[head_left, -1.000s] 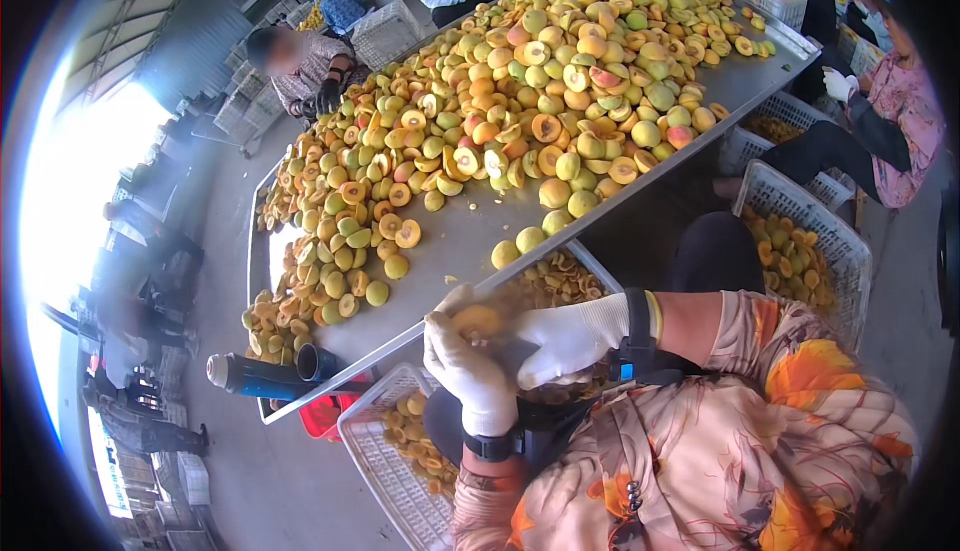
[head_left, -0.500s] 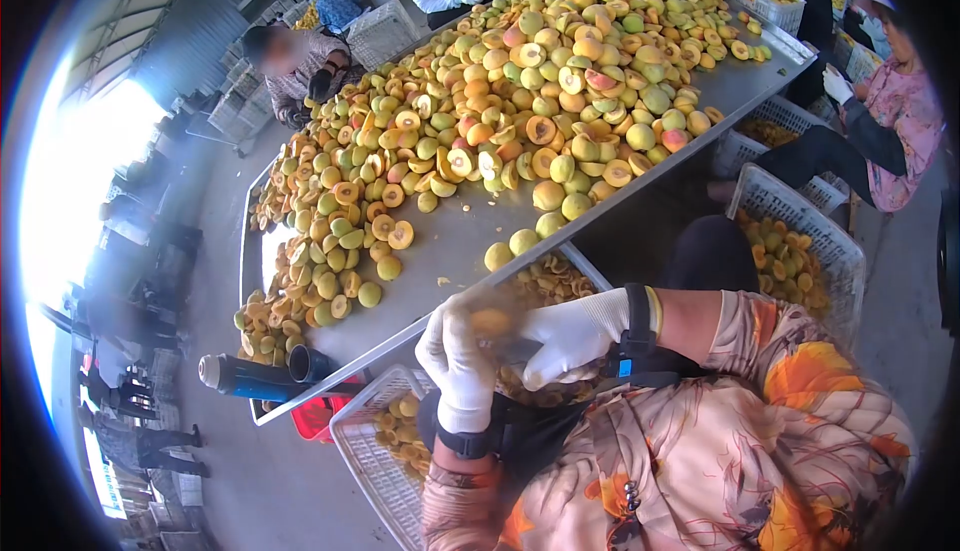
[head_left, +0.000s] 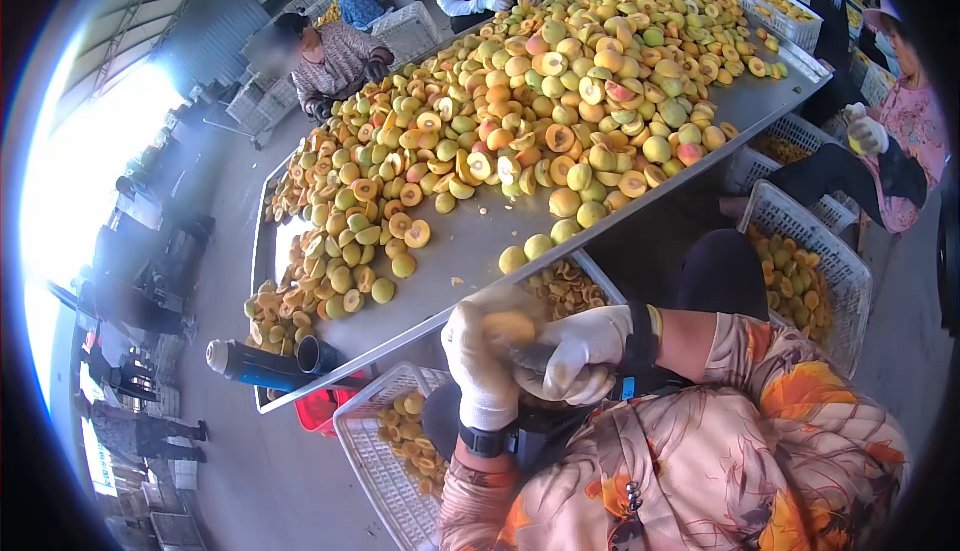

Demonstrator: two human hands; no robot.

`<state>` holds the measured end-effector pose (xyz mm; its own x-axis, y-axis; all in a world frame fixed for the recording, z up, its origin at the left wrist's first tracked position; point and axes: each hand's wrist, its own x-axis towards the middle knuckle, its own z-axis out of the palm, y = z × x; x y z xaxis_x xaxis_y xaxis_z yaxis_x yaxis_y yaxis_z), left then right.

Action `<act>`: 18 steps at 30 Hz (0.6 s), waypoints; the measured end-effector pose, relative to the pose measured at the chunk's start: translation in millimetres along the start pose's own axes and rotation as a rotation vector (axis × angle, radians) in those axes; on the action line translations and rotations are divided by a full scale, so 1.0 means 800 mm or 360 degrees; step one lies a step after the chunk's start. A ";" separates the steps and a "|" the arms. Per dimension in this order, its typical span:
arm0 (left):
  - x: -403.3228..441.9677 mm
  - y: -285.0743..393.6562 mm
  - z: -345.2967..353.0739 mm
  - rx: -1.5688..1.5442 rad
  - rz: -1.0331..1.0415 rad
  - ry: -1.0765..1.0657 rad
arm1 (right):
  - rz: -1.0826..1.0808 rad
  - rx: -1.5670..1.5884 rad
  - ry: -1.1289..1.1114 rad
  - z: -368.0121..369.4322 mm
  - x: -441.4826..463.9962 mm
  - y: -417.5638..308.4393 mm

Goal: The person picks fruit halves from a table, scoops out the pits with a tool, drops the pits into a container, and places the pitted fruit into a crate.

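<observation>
My left hand (head_left: 482,361), in a white glove, is closed around a blurred orange peach (head_left: 510,329), held above my lap. Close beside it, my right hand (head_left: 585,356) is also gloved, its fingers curled in. Something greyish shows between the two hands, too smeared to make out. Beyond them stands a metal table (head_left: 470,241) heaped with yellow-green peaches (head_left: 560,91), many of them cut in half. Partly hidden under the table edge, behind my hands, a crate holds brownish cut pieces (head_left: 565,289).
A white crate (head_left: 375,471) with peach halves stands at my left, another crate (head_left: 840,296) at my right. A blue flask (head_left: 255,363) and a dark cup (head_left: 316,353) lie at the table's near left corner, above a red container (head_left: 318,409). Several co-workers (head_left: 335,61) are around the table.
My right hand has closed its fingers and turned in toward the left hand, which keeps the peach. The whole view has shifted slightly. The co-worker at right now holds up something greenish.
</observation>
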<state>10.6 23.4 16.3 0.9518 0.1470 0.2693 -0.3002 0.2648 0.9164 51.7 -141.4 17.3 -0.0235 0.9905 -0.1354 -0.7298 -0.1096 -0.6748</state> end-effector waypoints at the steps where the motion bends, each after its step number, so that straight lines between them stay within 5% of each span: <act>1: 0.000 -0.003 -0.003 -0.0112 -0.0052 -0.0007 | 0.0030 0.0046 -0.0055 -0.002 0.001 -0.002; 2: 0.004 -0.007 -0.010 -0.0319 -0.0083 -0.0092 | 0.0029 0.0099 -0.0056 0.003 0.002 -0.004; 5: -0.002 -0.015 -0.017 -0.0408 -0.0336 0.0492 | 0.0005 -0.0143 -0.0251 0.006 0.017 0.002; 6: -0.010 -0.006 -0.035 -0.0144 -0.0207 0.0451 | -0.0013 -0.0101 -0.0236 0.001 0.018 0.003; 9: -0.036 0.025 -0.102 -0.0085 -0.0163 0.0880 | -0.0074 -0.0992 0.0110 -0.021 0.009 -0.006; 11: -0.062 0.035 -0.166 0.0407 -0.0214 0.0938 | -0.0371 -0.1740 0.0679 -0.082 0.022 0.051; 12: -0.076 0.019 -0.222 0.0843 -0.0310 0.0842 | 0.0329 -0.2226 0.0698 -0.104 0.018 0.046; 13: -0.083 0.023 -0.250 0.1939 -0.0372 0.0572 | 0.0834 -0.2572 0.0876 -0.126 0.010 0.064; 14: -0.082 0.022 -0.262 0.2293 -0.0178 0.0535 | 0.0958 -0.2496 0.0857 -0.146 0.005 0.071; 15: -0.074 0.020 -0.267 0.2637 0.0015 0.0497 | 0.0730 -0.2401 0.0913 -0.148 0.004 0.074; 17: -0.032 0.012 -0.271 0.2449 -0.0076 0.0531 | 0.0689 -0.2287 0.0992 -0.137 0.012 0.065; 18: 0.003 0.005 -0.268 0.2348 -0.0108 0.0543 | 0.0394 -0.2349 0.1034 -0.136 0.016 0.067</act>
<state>-2.3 229.5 -42.9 0.8387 0.4360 0.3262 0.2697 -0.8530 0.4468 86.7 -143.7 -99.8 0.5204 0.7799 -0.3479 0.5070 -0.6099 -0.6090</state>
